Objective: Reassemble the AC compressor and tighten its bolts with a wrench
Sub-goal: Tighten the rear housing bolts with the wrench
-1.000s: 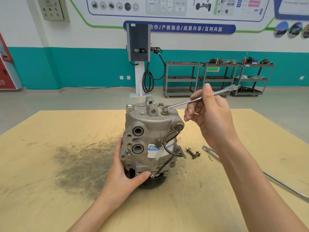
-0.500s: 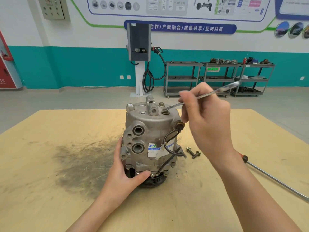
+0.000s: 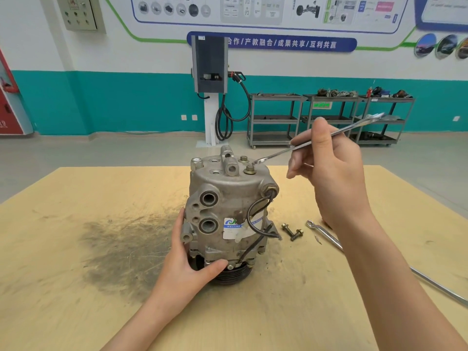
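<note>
From the head camera, your left hand (image 3: 188, 262) has its grip wrapped round the lower body of the AC compressor (image 3: 228, 214), which stands upright on the bench (image 3: 76, 287) with its pulley end down. Your right hand (image 3: 331, 171) pinches the wrench (image 3: 298, 147) by its shaft; beyond that grip, the wrench's near end sits just beside a bolt (image 3: 249, 170) on the compressor's top, a second bolt (image 3: 243, 159) just behind it. Below your right grip, two loose bolts (image 3: 292, 232) and a spare wrench (image 3: 323, 234) lie on the bench
</note>
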Action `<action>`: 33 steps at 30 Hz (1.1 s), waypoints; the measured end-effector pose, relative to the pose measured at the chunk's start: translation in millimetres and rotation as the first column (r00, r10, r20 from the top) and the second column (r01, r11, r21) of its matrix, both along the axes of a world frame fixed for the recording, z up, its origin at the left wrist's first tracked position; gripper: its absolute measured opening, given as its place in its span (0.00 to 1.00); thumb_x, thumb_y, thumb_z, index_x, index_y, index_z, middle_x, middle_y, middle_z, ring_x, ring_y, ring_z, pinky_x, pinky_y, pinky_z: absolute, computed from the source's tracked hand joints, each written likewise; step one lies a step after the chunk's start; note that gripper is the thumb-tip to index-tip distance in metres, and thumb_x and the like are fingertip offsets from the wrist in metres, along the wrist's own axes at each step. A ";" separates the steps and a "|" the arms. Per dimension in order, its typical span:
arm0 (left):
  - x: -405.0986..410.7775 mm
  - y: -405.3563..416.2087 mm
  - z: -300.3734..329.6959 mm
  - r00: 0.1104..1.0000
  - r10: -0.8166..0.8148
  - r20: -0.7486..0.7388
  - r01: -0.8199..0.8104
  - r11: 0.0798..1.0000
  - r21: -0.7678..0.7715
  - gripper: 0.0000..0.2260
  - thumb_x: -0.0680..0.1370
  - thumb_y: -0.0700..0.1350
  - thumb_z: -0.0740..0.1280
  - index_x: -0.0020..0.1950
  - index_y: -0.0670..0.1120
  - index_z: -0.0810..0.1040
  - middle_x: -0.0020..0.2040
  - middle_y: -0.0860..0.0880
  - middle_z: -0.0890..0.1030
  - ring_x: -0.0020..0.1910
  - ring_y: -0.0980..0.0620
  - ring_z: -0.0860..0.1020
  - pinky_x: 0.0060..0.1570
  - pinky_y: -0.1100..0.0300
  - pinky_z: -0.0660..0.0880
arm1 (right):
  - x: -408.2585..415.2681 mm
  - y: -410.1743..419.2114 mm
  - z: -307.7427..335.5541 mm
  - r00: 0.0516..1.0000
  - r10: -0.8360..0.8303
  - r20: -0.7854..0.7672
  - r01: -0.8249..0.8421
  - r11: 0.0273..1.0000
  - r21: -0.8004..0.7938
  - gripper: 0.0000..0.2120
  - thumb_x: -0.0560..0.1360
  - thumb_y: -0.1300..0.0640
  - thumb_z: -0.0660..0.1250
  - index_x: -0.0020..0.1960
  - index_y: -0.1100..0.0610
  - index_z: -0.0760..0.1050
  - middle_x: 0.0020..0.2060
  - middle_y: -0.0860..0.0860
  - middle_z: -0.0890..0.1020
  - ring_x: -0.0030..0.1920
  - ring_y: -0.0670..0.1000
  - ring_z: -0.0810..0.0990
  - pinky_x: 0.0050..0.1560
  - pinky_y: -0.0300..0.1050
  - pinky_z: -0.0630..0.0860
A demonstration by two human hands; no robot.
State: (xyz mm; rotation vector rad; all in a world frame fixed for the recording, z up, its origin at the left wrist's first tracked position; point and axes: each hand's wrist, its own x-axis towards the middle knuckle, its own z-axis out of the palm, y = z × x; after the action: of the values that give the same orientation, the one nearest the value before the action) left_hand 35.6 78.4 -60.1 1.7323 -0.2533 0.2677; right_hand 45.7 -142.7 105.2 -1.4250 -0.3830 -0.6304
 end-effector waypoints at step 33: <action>1.6 0.7 -1.4 1.000 0.010 -0.014 -0.010 1.000 0.018 0.55 0.57 0.64 0.76 0.77 0.61 0.49 0.64 0.71 0.73 0.62 0.73 0.71 0.52 0.83 0.65 | -6.6 8.5 -2.8 0.924 -0.190 0.331 0.262 0.946 -0.189 0.15 0.81 0.48 0.57 0.41 0.55 0.74 0.26 0.50 0.76 0.27 0.49 0.75 0.31 0.44 0.71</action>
State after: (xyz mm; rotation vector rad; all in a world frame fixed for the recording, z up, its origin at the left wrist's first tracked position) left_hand 37.2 79.1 -61.5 1.7527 -0.2372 0.2614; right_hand 39.1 -134.3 102.4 -1.6095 -0.5555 -1.0336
